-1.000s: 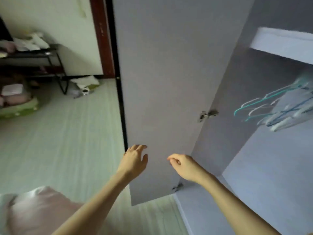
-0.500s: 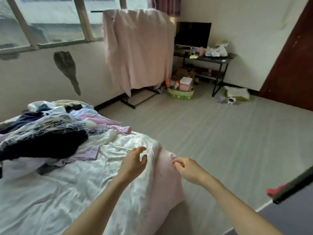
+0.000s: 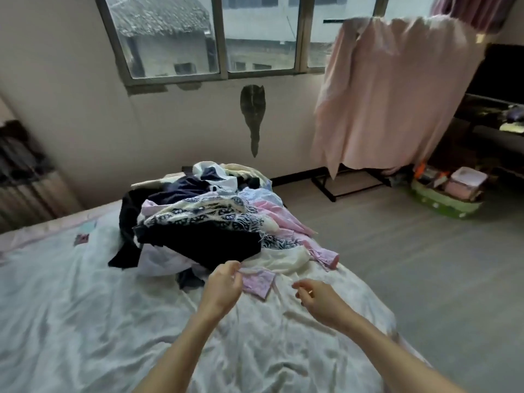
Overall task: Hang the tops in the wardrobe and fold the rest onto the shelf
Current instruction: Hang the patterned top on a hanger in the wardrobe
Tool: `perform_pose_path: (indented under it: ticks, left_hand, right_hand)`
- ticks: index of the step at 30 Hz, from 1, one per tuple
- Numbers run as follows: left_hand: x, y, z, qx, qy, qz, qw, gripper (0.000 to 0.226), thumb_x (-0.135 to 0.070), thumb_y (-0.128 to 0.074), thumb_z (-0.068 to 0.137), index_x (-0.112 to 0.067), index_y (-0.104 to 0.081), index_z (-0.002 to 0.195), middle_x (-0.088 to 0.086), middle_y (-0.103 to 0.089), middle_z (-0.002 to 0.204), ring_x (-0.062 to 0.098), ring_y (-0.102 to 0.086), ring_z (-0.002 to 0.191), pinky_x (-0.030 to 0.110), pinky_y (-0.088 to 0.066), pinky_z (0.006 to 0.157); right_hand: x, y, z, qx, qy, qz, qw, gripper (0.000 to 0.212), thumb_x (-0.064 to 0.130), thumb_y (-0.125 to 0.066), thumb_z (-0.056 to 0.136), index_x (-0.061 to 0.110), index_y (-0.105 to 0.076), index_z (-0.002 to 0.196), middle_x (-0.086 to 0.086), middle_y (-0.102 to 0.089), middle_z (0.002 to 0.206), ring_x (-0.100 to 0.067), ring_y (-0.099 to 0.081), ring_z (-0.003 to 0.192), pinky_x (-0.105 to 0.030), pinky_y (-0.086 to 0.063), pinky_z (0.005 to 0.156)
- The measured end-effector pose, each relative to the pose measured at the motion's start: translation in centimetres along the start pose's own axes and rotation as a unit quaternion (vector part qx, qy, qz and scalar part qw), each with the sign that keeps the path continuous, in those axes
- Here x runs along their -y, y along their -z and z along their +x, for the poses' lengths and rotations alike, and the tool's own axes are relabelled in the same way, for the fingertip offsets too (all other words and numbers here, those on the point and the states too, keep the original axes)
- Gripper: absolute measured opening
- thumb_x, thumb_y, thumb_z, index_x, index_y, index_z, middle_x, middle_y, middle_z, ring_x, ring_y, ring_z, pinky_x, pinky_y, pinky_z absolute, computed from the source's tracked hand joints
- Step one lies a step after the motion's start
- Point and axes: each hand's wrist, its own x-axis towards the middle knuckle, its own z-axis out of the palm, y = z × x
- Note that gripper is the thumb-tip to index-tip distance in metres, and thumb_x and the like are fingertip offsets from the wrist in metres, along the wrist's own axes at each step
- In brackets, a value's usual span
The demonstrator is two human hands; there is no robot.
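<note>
A heap of mixed clothes [image 3: 204, 219] lies on the bed [image 3: 71, 307]: dark navy pieces, a blue-and-white patterned one, pink and white ones. A small lilac garment [image 3: 259, 282] sticks out at the heap's near edge. My left hand [image 3: 224, 287] reaches the heap's front, its fingertips at the lilac garment's edge; a firm grip cannot be made out. My right hand [image 3: 317, 300] hovers over the sheet just right of that garment, fingers loosely curled, holding nothing. The wardrobe is out of view.
A pink sheet [image 3: 397, 89] hangs over a drying rack by the window at the right. Behind it stands a dark desk [image 3: 493, 129], with a green basket [image 3: 445, 202] on the floor. Bare floor stretches right of the bed.
My view has swung from the wardrobe door round to the bed. Both hands have come forward to the near edge of the clothes heap.
</note>
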Motion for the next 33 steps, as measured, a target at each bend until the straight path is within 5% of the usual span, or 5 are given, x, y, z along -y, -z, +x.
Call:
perform_pose_path:
  ticks: [9, 22, 25, 29, 33]
  left_hand:
    - [3.2, 6.2, 14.8, -0.099, 0.048, 0.021, 0.994, 0.037, -0.017, -0.047, 0.095, -0.010, -0.051, 0.131, 0.010, -0.055, 0.129, 0.023, -0.050, 0.121, 0.034, -0.039, 0.102]
    - [15.1, 1.9, 22.4, -0.155, 0.175, -0.024, 0.972, 0.036, -0.014, -0.049, 0.095, -0.016, -0.051, 0.131, -0.001, -0.052, 0.129, 0.012, -0.047, 0.119, 0.015, -0.032, 0.093]
    - [16.7, 1.2, 22.6, -0.152, 0.194, -0.025, 0.969, 0.036, -0.012, -0.049, 0.094, -0.016, -0.051, 0.130, -0.002, -0.052, 0.128, 0.013, -0.048, 0.120, 0.016, -0.033, 0.095]
    - [17.7, 1.0, 23.0, -0.145, 0.202, -0.023, 0.968, 0.037, -0.011, -0.050, 0.094, -0.016, -0.051, 0.130, -0.001, -0.053, 0.128, 0.013, -0.049, 0.117, 0.017, -0.035, 0.095]
    - [17.1, 1.5, 23.0, -0.142, 0.186, -0.018, 0.972, 0.043, -0.016, -0.052, 0.093, -0.020, -0.044, 0.136, -0.003, -0.048, 0.134, 0.012, -0.046, 0.122, 0.017, -0.033, 0.095]
  right_hand:
    - [5.7, -2.9, 22.5, 0.017, 0.119, -0.082, 0.989, 0.038, 0.013, -0.042, 0.094, 0.011, -0.051, 0.132, -0.007, -0.058, 0.127, -0.020, -0.057, 0.111, -0.029, -0.043, 0.094]
    - [10.1, -12.7, 49.2, 0.032, 0.187, -0.248, 0.950, 0.090, 0.045, -0.053, 0.090, 0.028, 0.013, 0.149, 0.004, 0.013, 0.158, -0.022, 0.013, 0.145, -0.058, -0.003, 0.113]
    - [10.2, -14.7, 51.7, 0.057, 0.184, -0.258, 0.947, 0.099, 0.045, -0.056, 0.087, 0.027, 0.021, 0.147, 0.001, -0.002, 0.159, -0.024, 0.005, 0.146, -0.065, 0.000, 0.109]
    - [9.1, -16.4, 51.6, 0.106, 0.163, -0.275, 0.941, 0.046, 0.027, -0.051, 0.090, 0.021, -0.037, 0.134, -0.006, -0.058, 0.122, -0.030, -0.043, 0.124, -0.067, -0.015, 0.103]
    - [8.3, -15.1, 49.0, 0.080, 0.190, -0.118, 0.971, 0.018, 0.014, -0.047, 0.092, 0.009, -0.054, 0.109, -0.012, -0.050, 0.113, -0.029, -0.046, 0.111, -0.038, -0.038, 0.094]
